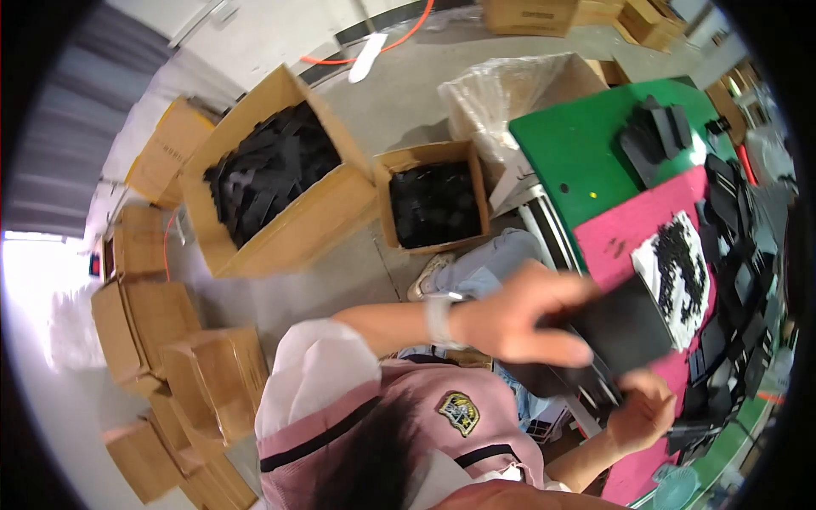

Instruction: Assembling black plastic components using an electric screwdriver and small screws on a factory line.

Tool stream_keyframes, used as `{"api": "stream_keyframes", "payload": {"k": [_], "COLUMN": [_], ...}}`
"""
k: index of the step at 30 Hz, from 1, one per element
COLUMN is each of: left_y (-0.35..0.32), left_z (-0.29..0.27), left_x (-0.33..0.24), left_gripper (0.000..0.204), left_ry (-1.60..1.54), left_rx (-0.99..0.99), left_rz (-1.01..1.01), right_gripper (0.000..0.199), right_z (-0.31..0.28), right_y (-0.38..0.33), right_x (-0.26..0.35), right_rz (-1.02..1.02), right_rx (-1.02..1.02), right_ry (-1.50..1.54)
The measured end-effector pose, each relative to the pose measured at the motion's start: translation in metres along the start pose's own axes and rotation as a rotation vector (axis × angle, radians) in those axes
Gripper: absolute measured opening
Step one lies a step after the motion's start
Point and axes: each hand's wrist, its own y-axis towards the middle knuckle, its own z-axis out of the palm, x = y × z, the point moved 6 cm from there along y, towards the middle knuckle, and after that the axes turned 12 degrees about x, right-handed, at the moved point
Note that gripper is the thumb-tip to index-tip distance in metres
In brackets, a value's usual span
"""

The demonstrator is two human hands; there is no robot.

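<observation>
My left hand [523, 314], a pale band at its wrist, is blurred by motion. Its thumb and fingers close on the edge of a flat black piece [625, 327], which looks like a folded sheet or case. Close by the lower edge of that piece is my right hand [642, 414], its fingers curled; whether they grip anything is unclear. Just beyond the black piece lies a white sheet [644, 259] covered with many small black bits [680, 270]. Both rest on a pink mat [608, 234] on the green table.
Dark flat pieces [739, 289] heap along the table's right side, with more black parts [654, 140] on the green tabletop [561, 140]. On the floor stand a large carton [297, 234] and a smaller carton [435, 155], both holding black pieces. Brown boxes [212, 382] stack at left.
</observation>
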Motion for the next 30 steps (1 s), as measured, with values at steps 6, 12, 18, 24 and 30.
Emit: {"api": "stream_keyframes", "payload": {"k": [6,12,18,24,30], "left_y": [-0.178,-0.417,-0.467,-0.254,-0.038], "left_z": [-0.233,-0.388,-0.378,-0.332,-0.198], "left_x": [0.001,0.075,0.193,0.137,0.042], "left_gripper": [0.029,0.068,0.073,0.035,0.013], "left_ry": [0.778,1.347,1.094,1.289,0.998], "left_rx": [-1.309,-0.886,-0.571,-0.644,-0.554], "left_rz": [-0.369,-1.376,-1.492,-0.880,-0.129], "right_gripper": [0.041,0.023,0.031,0.044,0.016], "right_z": [0.040,0.037,-0.013,-0.139,-0.211], "right_y": [0.039,0.017,0.041,0.105,0.125], "right_x": [0.000,0.001,0.023,0.052,0.012], "right_rz": [0.233,0.059,0.052,-0.001,0.332], "right_rx": [0.331,0.553,0.134,-0.659,-0.805], "right_ry": [-0.281,-0.643,-1.132,-1.797,-1.820]}}
